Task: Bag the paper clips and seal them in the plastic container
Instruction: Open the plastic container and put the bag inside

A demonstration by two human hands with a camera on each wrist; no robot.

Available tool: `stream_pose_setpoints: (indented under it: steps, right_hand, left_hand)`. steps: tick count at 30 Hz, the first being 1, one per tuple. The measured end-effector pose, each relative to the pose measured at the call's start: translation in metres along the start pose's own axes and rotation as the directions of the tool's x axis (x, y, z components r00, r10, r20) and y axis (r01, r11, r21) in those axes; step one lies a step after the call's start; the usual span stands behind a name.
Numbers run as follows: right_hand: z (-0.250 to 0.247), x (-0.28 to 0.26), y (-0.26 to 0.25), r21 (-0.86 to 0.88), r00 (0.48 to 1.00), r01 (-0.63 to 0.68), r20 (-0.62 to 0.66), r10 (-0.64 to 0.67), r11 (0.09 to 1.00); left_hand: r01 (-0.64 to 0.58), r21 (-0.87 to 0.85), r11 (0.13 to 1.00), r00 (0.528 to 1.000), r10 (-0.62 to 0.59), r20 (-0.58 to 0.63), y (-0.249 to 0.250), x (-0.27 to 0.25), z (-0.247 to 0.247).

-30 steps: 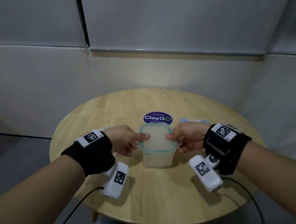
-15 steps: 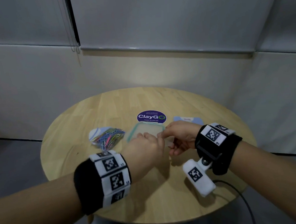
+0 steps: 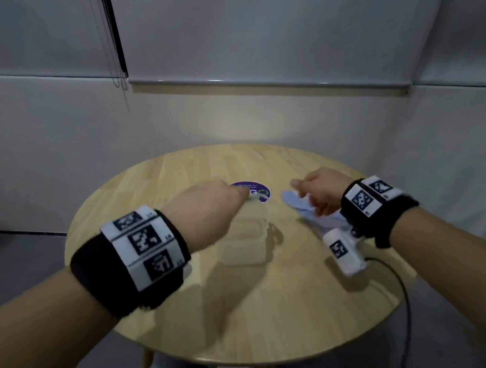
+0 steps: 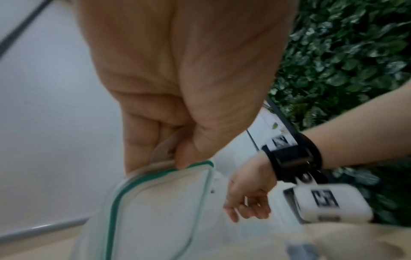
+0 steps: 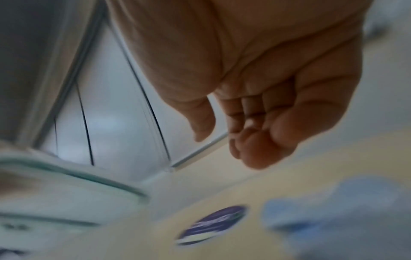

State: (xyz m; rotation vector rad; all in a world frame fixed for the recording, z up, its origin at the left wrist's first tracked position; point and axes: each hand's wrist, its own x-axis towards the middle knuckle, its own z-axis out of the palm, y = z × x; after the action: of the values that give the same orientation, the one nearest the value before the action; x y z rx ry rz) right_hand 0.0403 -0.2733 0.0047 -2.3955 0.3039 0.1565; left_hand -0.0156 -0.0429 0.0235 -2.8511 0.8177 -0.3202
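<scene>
The clear plastic container (image 3: 243,247) stands open at the middle of the round table. My left hand (image 3: 241,195) pinches the edge tab of its lid (image 4: 155,207), a translucent lid with a green seal, and holds it tilted above the container. My right hand (image 3: 307,190) hovers to the right over a pale blue plastic bag (image 3: 300,206), its fingers (image 5: 251,140) loosely curled and holding nothing. The bag (image 5: 338,209) lies flat on the table below that hand. The paper clips are not visible; my left forearm covers the spot left of the container.
A purple round sticker (image 3: 260,192) is stuck to the wooden table (image 3: 271,309) just behind the container. A grey wall and a window blind stand behind. A black cable (image 3: 402,288) trails off the table's right edge.
Both hands gripped the closed container a second ago. My left hand has since lifted the lid off it. My right hand has let go and moved right, over the blue bag.
</scene>
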Motion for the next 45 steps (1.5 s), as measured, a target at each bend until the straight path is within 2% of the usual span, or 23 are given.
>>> stream_pose_setpoints:
  steps: [2,3,5,8,12,15,17,21,25,28,30,35,38,41,42,44,45]
  right_hand:
    - [-0.02,0.018,0.015,-0.341,0.983,-0.049,-0.181,-0.015,0.939]
    - [-0.026,0.026,0.024,-0.456,0.977,-0.109,-0.214,0.011,0.883]
    - [-0.031,0.041,0.042,-0.551,0.975,-0.2,-0.19,0.112,0.81]
    - [-0.027,0.054,0.061,-0.536,0.972,-0.225,-0.065,0.226,0.814]
    - [-0.026,0.042,0.056,-0.585,0.974,-0.144,0.06,0.219,0.798]
    - [-0.03,0.032,0.049,-0.611,0.973,-0.097,0.108,0.205,0.786]
    - [-0.031,0.027,0.043,-0.645,0.968,-0.015,0.183,0.174,0.764]
    - [-0.012,0.03,0.042,-0.656,0.93,0.177,0.356,0.094,0.734]
    - [0.004,0.035,0.051,-0.674,0.909,0.224,0.405,0.098,0.704]
    - [0.001,0.035,0.051,-0.649,0.938,0.22,0.346,0.025,0.728]
    - [-0.001,0.034,0.051,-0.666,0.953,0.22,0.302,-0.012,0.713]
    - [0.003,0.019,0.049,-0.735,0.954,0.287,0.275,-0.117,0.615]
    - [0.001,0.014,0.055,-0.761,0.952,0.306,0.24,-0.191,0.571]
    - [-0.018,0.009,0.055,-0.723,0.958,0.267,0.126,-0.259,0.637]
    - [-0.026,0.008,0.053,-0.705,0.955,0.258,0.083,-0.285,0.66]
    - [-0.043,0.001,0.042,-0.657,0.939,0.262,0.004,-0.345,0.707]
    - [-0.05,-0.004,0.034,-0.616,0.924,0.281,-0.032,-0.38,0.736]
  left_hand:
    - [0.061,-0.064,0.996,0.993,-0.067,-0.093,-0.012,0.007,-0.005]
    - [0.091,-0.09,0.992,0.987,-0.102,-0.122,-0.019,0.013,-0.008]
    - [0.16,-0.17,0.972,0.974,-0.183,-0.13,-0.032,0.021,-0.011]
    - [0.186,-0.286,0.94,0.962,-0.234,-0.142,-0.045,0.026,-0.005]
    - [0.158,-0.32,0.934,0.965,-0.215,-0.149,-0.051,0.023,0.008]
    - [0.137,-0.326,0.935,0.965,-0.201,-0.169,-0.05,0.026,0.012]
    - [0.15,-0.351,0.924,0.957,-0.225,-0.182,-0.05,0.028,0.01]
    - [0.205,-0.459,0.864,0.911,-0.34,-0.233,-0.057,0.031,0.008]
    - [0.356,-0.548,0.757,0.87,-0.483,-0.102,-0.071,0.017,0.013]
    - [0.454,-0.546,0.704,0.872,-0.477,0.109,-0.077,-0.002,0.022]
    - [0.51,-0.54,0.669,0.856,-0.457,0.243,-0.078,-0.014,0.028]
    - [0.538,-0.379,0.753,0.822,-0.37,0.432,-0.071,-0.028,0.049]
    - [0.548,-0.386,0.742,0.793,-0.315,0.521,-0.064,-0.032,0.058]
    - [0.527,-0.37,0.765,0.793,-0.286,0.538,-0.06,-0.03,0.057]
    - [0.498,-0.325,0.804,0.795,-0.274,0.541,-0.06,-0.029,0.054]
    - [0.396,-0.184,0.9,0.825,-0.26,0.501,-0.061,-0.026,0.043]
    - [0.36,-0.166,0.918,0.859,-0.256,0.444,-0.061,-0.025,0.037]
